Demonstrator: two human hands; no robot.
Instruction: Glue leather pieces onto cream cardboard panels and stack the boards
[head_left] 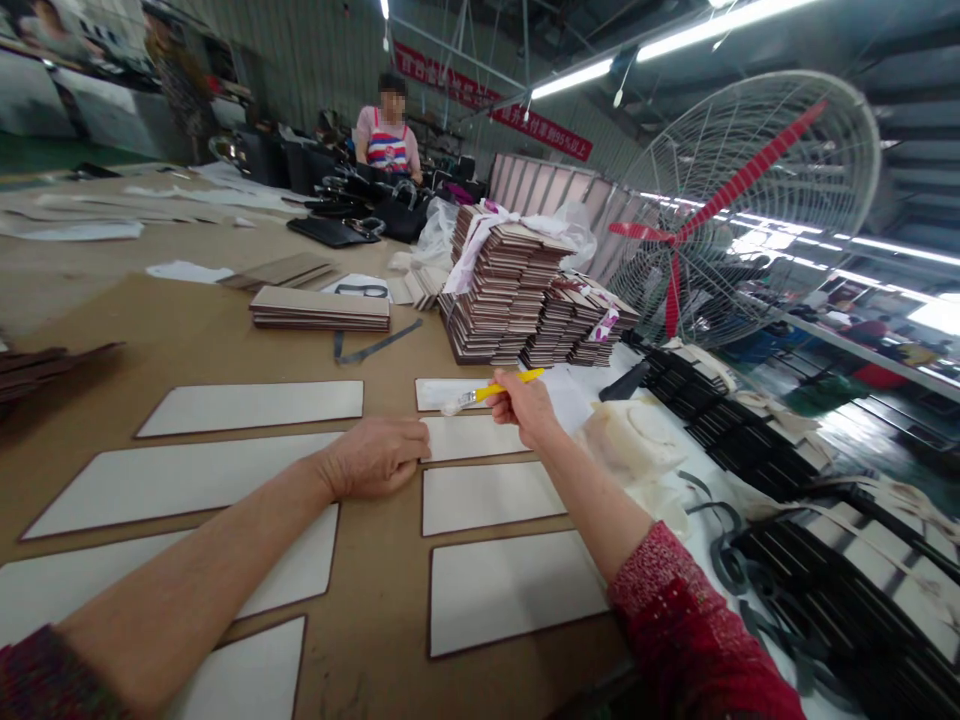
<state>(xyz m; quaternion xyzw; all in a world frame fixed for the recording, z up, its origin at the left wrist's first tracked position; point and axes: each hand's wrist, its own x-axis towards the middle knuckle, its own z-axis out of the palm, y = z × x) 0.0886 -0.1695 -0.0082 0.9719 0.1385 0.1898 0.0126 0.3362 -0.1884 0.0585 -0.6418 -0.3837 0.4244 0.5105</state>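
Note:
My right hand (pixel 523 405) is closed around the yellow handle of a brush (pixel 513 386). Its whitish bristles point left, at the near edge of the farthest small pale panel (pixel 442 391). Beside it, my left hand (pixel 381 455) has its fingers together, fingertips on the left end of the second small panel (pixel 480 438). Two more dark-edged panels lie nearer me, a middle one (pixel 487 497) and a larger one (pixel 517 588). Under and around my left forearm lie several longer panels, including a far one (pixel 255 408) and a wider one (pixel 180 475).
Tall stacks of layered pieces (pixel 502 290) stand beyond my hands, with a low stack (pixel 321 309) to their left. At right are a cloudy plastic container (pixel 634 440), dark strips (pixel 739 570) and black bundles (pixel 697 410). A big fan (pixel 675 238) and a person (pixel 388 135) are behind.

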